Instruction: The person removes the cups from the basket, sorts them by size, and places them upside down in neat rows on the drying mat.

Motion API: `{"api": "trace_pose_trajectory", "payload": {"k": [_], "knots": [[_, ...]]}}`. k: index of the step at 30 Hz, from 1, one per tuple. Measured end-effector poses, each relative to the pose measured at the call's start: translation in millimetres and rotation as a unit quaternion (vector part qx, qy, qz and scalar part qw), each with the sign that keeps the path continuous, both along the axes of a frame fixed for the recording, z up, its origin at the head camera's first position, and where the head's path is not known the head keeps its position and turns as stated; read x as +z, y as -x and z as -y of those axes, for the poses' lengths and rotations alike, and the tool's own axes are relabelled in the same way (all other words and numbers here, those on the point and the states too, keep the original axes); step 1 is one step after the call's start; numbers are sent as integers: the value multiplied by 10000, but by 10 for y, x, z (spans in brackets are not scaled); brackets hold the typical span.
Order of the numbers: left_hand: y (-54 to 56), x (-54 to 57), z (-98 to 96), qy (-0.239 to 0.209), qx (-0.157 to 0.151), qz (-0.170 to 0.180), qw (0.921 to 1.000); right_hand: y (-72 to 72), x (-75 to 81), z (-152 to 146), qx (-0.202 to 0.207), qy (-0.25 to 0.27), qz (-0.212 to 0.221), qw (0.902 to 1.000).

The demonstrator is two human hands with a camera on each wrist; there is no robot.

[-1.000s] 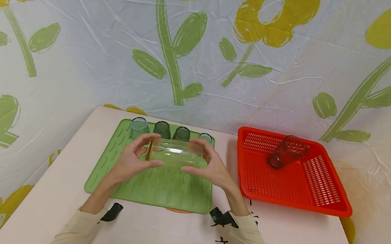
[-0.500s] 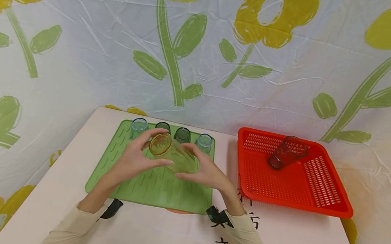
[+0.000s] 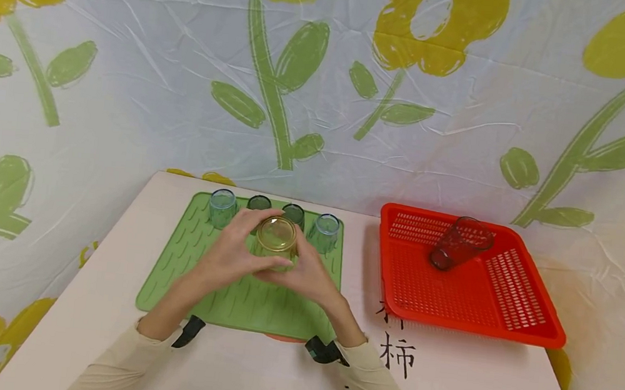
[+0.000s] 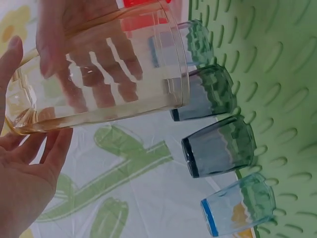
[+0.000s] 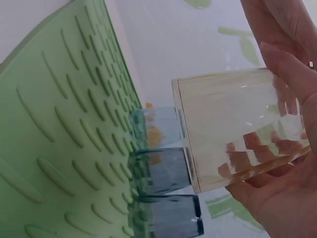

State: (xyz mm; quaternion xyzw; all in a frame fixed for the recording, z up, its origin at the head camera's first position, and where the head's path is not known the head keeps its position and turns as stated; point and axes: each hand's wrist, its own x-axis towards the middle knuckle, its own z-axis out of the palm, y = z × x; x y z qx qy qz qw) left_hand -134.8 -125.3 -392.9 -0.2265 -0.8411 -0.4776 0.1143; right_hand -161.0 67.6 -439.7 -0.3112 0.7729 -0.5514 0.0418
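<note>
A clear amber glass tumbler (image 3: 276, 234) is held above the green mat (image 3: 181, 264), its thick base facing up and its wider rim down towards the mat. My left hand (image 3: 232, 249) grips it from the left near the base, thumb in front. From the right, my right hand (image 3: 309, 271) grips the same tumbler, partly hidden behind it and the left thumb. In the left wrist view the tumbler (image 4: 158, 69) shows fingers through its wall. The right wrist view shows the tumbler (image 5: 213, 129) with its rim apart from the mat.
Along the mat's back edge stand a blue glass (image 3: 223, 209), a dark glass (image 3: 259, 202), another dark glass (image 3: 295, 214) and a second blue glass (image 3: 324, 235). At right, a red basket (image 3: 460, 300) holds a tilted dark glass (image 3: 463, 242). A flowered cloth (image 3: 187, 82) hangs behind.
The tumbler has turned from lying sideways between my hands to base up. My right hand has come left and closer to my left hand.
</note>
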Motion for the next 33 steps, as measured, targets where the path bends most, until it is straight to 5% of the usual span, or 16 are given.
{"api": "trace_pose_trajectory", "payload": {"k": [20,33], "knots": [[89,-135,315,-227,-516,-224,9982,53,-66,144,9,285,194,9994],[166,-332,658,156,-347,-248,9990,104,-33,212,-263,338,603,9973]]}}
